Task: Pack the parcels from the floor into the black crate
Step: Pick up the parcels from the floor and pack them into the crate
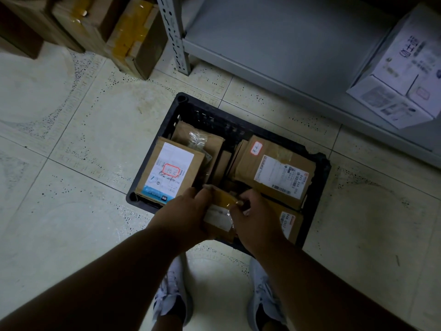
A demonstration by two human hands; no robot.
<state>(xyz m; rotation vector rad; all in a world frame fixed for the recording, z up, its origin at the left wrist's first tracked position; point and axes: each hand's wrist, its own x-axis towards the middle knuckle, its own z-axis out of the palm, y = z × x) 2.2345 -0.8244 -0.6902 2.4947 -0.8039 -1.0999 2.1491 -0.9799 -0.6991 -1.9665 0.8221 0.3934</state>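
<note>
The black crate (319, 168) stands on the tiled floor in front of my feet, holding several brown cardboard parcels. A parcel with a white label and red stamp (167, 170) stands at its left side. Another labelled parcel (274, 173) lies at the right. My left hand (183, 211) and my right hand (255, 218) both grip a small brown parcel (220, 211) with a white label, held over the crate's near edge. A further labelled parcel (288, 223) sits just right of my right hand, partly hidden.
A grey metal shelf (274, 39) runs along the back right, with a white printed box (405, 75) on it. Its perforated upright (176, 37) stands behind the crate. Taped cardboard boxes (114, 32) are stacked at the back left. My shoes (171, 295) are just behind the crate.
</note>
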